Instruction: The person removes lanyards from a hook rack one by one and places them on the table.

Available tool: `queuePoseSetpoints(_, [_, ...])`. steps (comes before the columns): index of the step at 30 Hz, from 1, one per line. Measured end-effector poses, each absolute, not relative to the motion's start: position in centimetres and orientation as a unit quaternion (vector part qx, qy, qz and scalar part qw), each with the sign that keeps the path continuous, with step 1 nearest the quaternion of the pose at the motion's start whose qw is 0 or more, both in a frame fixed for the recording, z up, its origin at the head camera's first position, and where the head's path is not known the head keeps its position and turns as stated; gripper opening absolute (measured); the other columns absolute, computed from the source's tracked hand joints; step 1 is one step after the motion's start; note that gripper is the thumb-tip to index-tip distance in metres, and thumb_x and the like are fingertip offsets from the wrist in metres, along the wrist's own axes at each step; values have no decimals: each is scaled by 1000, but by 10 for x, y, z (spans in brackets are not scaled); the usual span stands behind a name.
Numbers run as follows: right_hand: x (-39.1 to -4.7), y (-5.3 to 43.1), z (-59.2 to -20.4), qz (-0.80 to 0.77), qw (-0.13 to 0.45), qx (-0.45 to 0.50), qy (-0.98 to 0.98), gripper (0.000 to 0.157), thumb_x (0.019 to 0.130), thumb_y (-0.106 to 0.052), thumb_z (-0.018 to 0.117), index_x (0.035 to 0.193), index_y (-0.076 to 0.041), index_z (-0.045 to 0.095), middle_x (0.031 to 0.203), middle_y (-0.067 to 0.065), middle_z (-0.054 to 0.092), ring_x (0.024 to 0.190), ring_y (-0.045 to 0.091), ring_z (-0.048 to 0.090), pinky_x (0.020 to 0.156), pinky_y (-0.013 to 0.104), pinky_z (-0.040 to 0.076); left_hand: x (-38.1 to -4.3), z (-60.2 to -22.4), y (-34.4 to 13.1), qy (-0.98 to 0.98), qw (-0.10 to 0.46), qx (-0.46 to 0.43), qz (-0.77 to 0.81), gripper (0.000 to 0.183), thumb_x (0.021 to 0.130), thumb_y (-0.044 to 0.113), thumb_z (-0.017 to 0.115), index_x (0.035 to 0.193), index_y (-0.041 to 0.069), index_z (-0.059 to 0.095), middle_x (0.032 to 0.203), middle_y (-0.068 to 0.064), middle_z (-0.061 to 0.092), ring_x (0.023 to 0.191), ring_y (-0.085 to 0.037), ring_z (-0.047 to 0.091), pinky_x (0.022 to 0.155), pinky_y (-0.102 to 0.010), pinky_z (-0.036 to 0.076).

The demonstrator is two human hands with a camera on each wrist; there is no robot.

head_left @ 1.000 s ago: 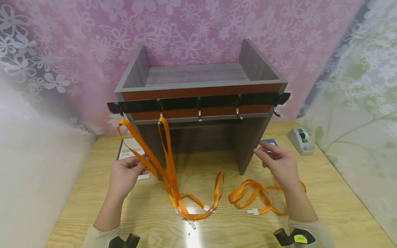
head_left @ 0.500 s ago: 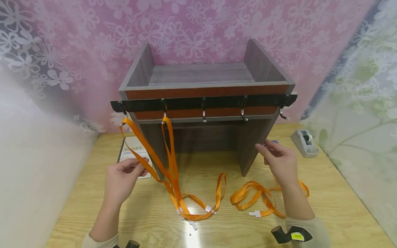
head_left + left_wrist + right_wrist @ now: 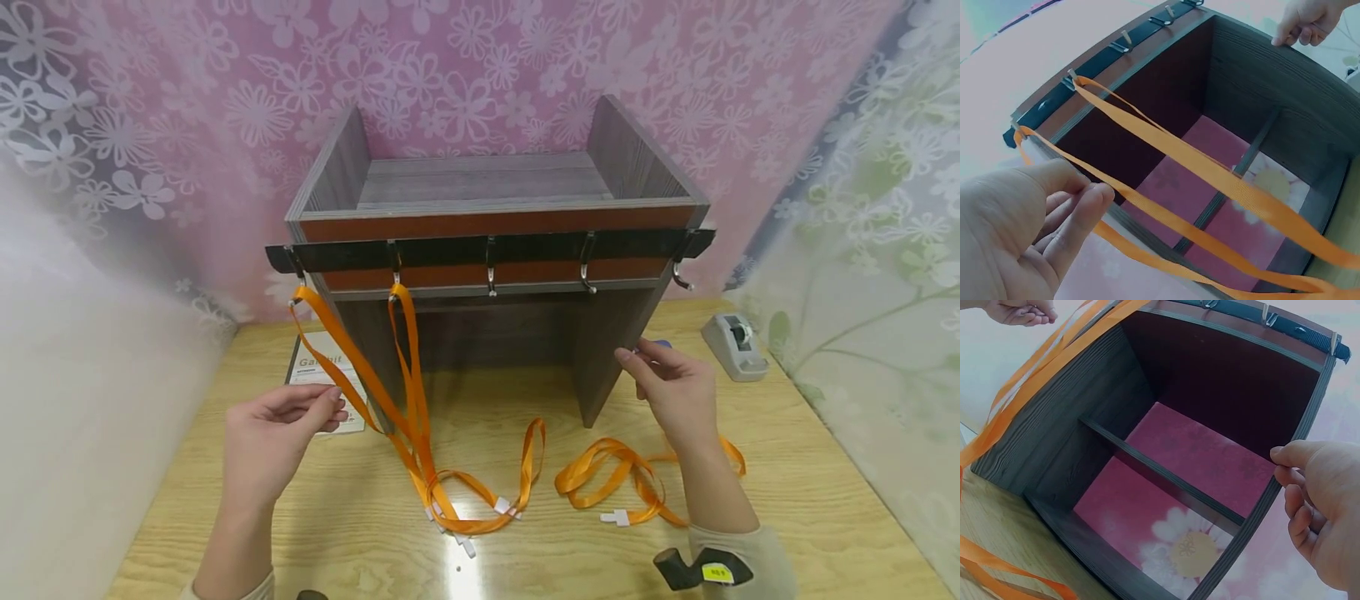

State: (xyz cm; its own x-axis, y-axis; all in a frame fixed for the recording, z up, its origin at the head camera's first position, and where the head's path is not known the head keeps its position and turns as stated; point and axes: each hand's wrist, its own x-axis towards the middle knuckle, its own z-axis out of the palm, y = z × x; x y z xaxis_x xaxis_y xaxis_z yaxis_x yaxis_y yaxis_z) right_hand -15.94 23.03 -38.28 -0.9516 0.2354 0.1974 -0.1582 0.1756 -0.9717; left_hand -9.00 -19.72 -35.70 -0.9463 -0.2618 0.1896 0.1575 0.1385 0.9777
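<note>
Two orange lanyards hang from the left hooks of a black hook rail (image 3: 491, 252) fixed across a grey wooden shelf (image 3: 480, 179). My left hand (image 3: 270, 433) is just left of the outermost lanyard (image 3: 345, 337), thumb and fingers loosely bent with nothing visible between them. In the left wrist view the fingertips (image 3: 1100, 190) overlap that strap; in the right wrist view a gap shows. The second lanyard (image 3: 411, 350) hangs beside it. My right hand (image 3: 678, 400) pinches the front edge of the shelf's right side panel (image 3: 609, 350).
A coiled orange lanyard (image 3: 592, 475) with a white clip (image 3: 615, 517) lies on the wooden table (image 3: 375, 550). A Gambit booklet (image 3: 318, 354) lies behind my left hand. A tape dispenser (image 3: 737, 346) stands at the right. Three right-hand hooks carry nothing.
My left hand has moved left, away from the outermost lanyard, which now hangs straighter. The right hand stays at the shelf's side panel. The head view has shifted slightly.
</note>
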Motion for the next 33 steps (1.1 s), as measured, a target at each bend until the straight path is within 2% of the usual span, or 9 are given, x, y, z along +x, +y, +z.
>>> queuePoseSetpoints(6, [-160,230,-383,632,154,-25,-759,35,86,-16,80,115,2,74,73,-12,72,51,8,52,47,16,47,-94,-355,-192,-727,149,-16,-671,18,85,-2,76,97,-15,72,77,0,77,64,-18,74,63,-33,65])
queuePoseSetpoints(12, [-161,230,-384,648,151,-12,-746,28,86,-12,79,110,1,76,73,-12,72,49,7,51,45,16,47,-99,-355,-187,-732,140,-67,-664,18,87,-1,75,97,-15,72,79,3,77,66,-16,74,61,-34,65])
queuePoseSetpoints(17, [-160,230,-384,653,158,-9,-741,25,86,-11,79,109,1,76,73,-12,72,49,7,50,45,16,45,-103,-354,-180,-753,122,-92,-639,22,89,5,74,104,-11,73,81,1,77,68,-17,75,62,-35,65])
queuePoseSetpoints(22, [-159,230,-382,651,156,-12,-742,27,86,-12,79,110,2,76,74,-12,72,49,7,50,46,16,47,-106,-354,-174,-774,95,-97,-618,29,89,10,76,111,-9,72,82,1,77,69,-14,75,65,-34,66])
queuePoseSetpoints(27, [-160,231,-382,650,154,-17,-744,24,86,-14,80,107,-3,78,72,-12,71,50,7,51,46,17,46,-110,-355,-166,-776,87,-91,-619,27,89,12,77,111,-3,74,80,3,77,69,-14,75,66,-35,66])
queuePoseSetpoints(33, [-160,231,-383,654,148,-13,-742,25,87,-12,79,109,0,77,73,-12,71,49,7,50,45,17,45,-113,-359,-153,-780,84,-77,-615,27,88,16,78,111,2,75,79,-5,77,65,-15,74,62,-33,65])
